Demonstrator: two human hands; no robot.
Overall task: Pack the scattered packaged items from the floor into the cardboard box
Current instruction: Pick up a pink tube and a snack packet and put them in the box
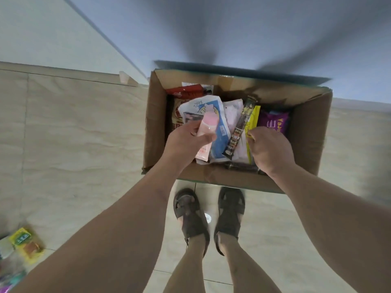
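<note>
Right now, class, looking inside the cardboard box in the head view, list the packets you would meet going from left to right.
Red packet → white-and-blue packet → long dark stick packet → yellow packet → purple packet.

The floor was laid with large, pale beige stone-look tiles crossed by faint wavy veining and thin dark grout lines. It met a plain, pale blue-grey wall ahead, and a lighter off-white wall at the left, the two joining along a slanted corner line. A low beige tile skirting ran along the foot of the left wall. Soft, even light filled the room, and broad dark fan-shaped shadows spread across the blue-grey wall.
</note>
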